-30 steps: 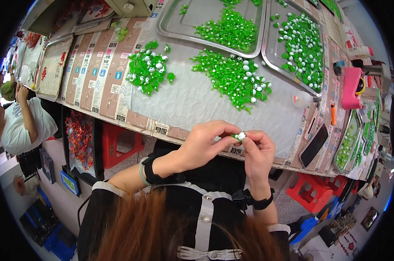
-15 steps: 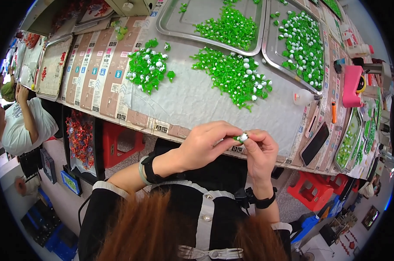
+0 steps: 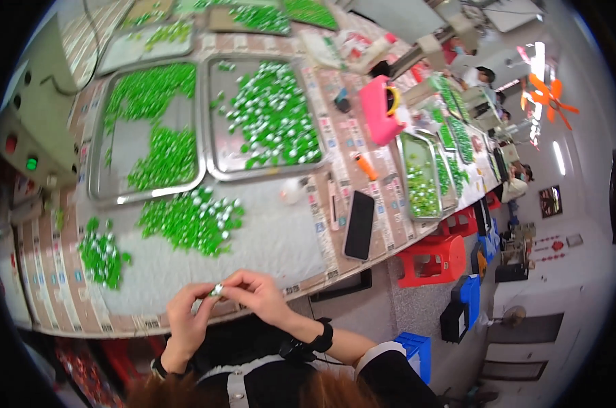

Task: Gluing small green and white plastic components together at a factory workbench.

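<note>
Pinching here, thumb to fingertips, with the left hand [image 3: 187, 316], and answering with an equally tight pinch of the right hand [image 3: 261, 296]! Gripping one small green-and-white piece [image 3: 217, 290] between the two, right by the near table edge [image 3: 304, 285].

Over to the print: running in pale strips along the brown cardboard cover [image 3: 46, 302], dotted with little blue squares [image 3: 78, 276], all too blurred for reading. Picking up the same strips again on the right, beneath the black phone [image 3: 359, 226].

On to the edges! Sitting side by side beyond the hands, the left metal tray [image 3: 127, 146] and the right metal tray [image 3: 253, 173], almost rim to rim; can't tell whether touching. Spreading green pieces over both, with plenty of white balls in the right one. Just below, on the pale sheet [image 3: 274, 245], seeing a big green-and-white heap [image 3: 192, 221] close under the left tray's lower rim, then a smaller heap [image 3: 102, 257] hugging the sheet's left border.

And for room: offering a slim gap between the heaps, and a broader stretch of bare sheet from the big heap across toward the phone. Guarding that right flank: a slim stick [image 3: 333, 204] just beside the phone, an orange tool [image 3: 365, 166] above, a pink holder [image 3: 379, 112] farther back.
</note>
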`<action>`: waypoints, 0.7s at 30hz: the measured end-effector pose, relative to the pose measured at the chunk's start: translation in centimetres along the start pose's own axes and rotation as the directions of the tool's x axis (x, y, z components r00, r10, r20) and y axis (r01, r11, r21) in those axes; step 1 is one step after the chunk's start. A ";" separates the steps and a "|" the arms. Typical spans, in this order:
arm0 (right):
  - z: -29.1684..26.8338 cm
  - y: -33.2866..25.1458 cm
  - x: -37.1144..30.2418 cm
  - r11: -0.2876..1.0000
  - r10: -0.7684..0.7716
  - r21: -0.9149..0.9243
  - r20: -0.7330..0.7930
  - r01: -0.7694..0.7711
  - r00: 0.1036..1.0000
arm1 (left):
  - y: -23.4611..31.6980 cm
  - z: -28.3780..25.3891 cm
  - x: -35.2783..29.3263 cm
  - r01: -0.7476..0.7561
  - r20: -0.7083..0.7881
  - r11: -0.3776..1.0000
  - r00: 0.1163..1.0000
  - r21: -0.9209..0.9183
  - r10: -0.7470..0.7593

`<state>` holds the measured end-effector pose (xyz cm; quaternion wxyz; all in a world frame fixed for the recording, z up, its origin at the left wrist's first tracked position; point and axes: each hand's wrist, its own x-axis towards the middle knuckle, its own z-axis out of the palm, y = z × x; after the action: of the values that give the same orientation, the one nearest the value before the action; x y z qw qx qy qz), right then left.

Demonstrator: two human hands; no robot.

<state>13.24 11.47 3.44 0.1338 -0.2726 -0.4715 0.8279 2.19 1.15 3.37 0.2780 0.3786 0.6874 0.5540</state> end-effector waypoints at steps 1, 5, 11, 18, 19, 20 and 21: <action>-0.1 0.1 -0.2 1.000 -0.018 -0.009 -0.016 0.018 1.000 | -0.3 0.2 -0.1 0.010 0.004 0.999 1.000 -0.030 -0.010; 0.1 0.1 -0.1 0.998 -0.053 -0.021 -0.044 0.052 0.998 | -0.7 0.2 0.2 0.014 0.003 0.999 1.000 -0.051 -0.014; 0.3 -0.5 0.6 0.992 -0.102 -0.085 -0.072 0.096 0.992 | 0.8 -0.2 0.9 -0.075 0.013 0.997 0.997 0.022 0.075; 0.3 -0.3 0.5 0.987 -0.131 -0.106 -0.113 0.119 0.985 | 0.7 -0.5 1.0 -0.135 0.011 0.990 0.991 -0.047 0.136; 0.6 -0.2 0.4 0.989 -0.127 -0.087 -0.111 0.118 0.986 | 0.4 -0.5 0.7 -0.124 -0.010 0.992 0.992 -0.035 0.124; 0.7 -0.1 0.4 0.990 -0.129 -0.073 -0.122 0.121 0.984 | 0.5 -0.6 0.5 -0.113 -0.035 0.994 0.993 -0.016 0.112; 0.7 0.0 0.3 0.992 -0.117 -0.067 -0.096 0.111 0.988 | 0.7 -0.7 0.4 -0.106 -0.020 0.994 0.994 -0.039 0.105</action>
<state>12.60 11.11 3.60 0.1960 -0.2901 -0.5041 0.7895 1.57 1.23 4.23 0.2498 0.4040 0.6575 0.5849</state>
